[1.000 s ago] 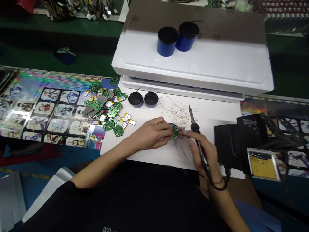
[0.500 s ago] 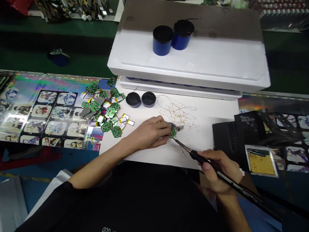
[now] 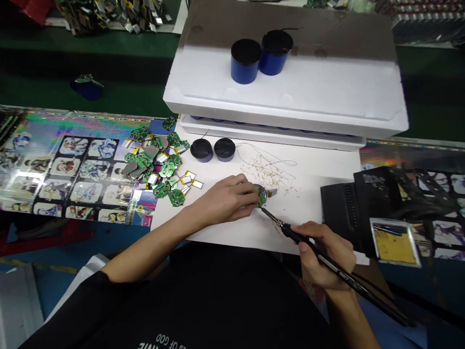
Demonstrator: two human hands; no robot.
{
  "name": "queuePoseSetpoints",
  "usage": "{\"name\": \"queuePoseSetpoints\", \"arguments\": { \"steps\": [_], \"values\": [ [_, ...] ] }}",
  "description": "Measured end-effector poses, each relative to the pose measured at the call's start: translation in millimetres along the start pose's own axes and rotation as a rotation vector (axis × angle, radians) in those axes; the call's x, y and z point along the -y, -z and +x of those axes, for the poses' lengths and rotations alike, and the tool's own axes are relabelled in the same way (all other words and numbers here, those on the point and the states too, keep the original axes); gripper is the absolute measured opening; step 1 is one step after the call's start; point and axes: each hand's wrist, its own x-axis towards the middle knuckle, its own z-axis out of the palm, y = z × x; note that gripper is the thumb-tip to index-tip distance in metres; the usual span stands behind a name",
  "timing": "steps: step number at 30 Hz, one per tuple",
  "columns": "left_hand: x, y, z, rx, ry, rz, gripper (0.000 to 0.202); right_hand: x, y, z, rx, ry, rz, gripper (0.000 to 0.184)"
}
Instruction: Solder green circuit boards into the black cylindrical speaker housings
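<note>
My left hand (image 3: 235,199) rests on the white work surface, its fingers closed around the near side of a round green circuit board (image 3: 261,196). The fingers partly cover the board. A small silver battery cell (image 3: 272,192) sticks out past its right side. In my right hand (image 3: 327,252) is a black soldering iron (image 3: 341,274), gripped like a pen. Its metal tip meets or nearly meets the board's lower edge, close to my left fingertips; contact is too small to tell. Beyond my left hand stand two black-topped round cups (image 3: 224,150).
Green boards with battery cells (image 3: 167,168) lie heaped at left. Thin wire (image 3: 267,155) and yellowish crumbs (image 3: 271,169) are scattered past the board. A white foam box (image 3: 327,97) bears two blue cylinders (image 3: 244,62). At right are a black device (image 3: 337,208) and a tray with a yellow sponge-like pad (image 3: 395,245).
My right hand and the rear of the soldering iron have shifted slightly left and up, while the tip stays at the board's edge. My left hand holds its place.
</note>
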Motion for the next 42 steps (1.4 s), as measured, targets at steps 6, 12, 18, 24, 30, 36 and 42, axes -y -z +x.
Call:
{"name": "queuePoseSetpoints", "arguments": {
  "steps": [6,12,18,24,30,36,42],
  "values": [
    [0,1.1,1,0.006,0.006,-0.018,0.022,-1,1,2,0.047,0.043,0.055,0.023],
    [0,0.1,1,0.005,0.0,-0.014,0.021,2,5,7,0.066,0.041,0.057,0.019],
    [0,-0.8,0,-0.015,0.0,-0.026,0.02,-7,15,-12,-0.13,-0.12,0.094,0.016],
    [0,0.9,1,-0.005,0.009,-0.023,0.02,-10,-1,-21,-0.374,-0.323,0.224,0.02],
    [-2,-1.7,-8,-0.088,0.066,-0.091,0.013,-9,-22,-26,-0.453,-0.42,0.344,0.022],
    [-9,-32.1,-24,-0.231,0.329,-0.384,0.017,-21,-32,-33,-0.489,-0.415,0.318,0.022],
    [-8,-20.6,-43,-0.266,0.41,-0.451,0.015,-32,-38,-30,-0.428,-0.398,0.293,0.021]
  ]
}}
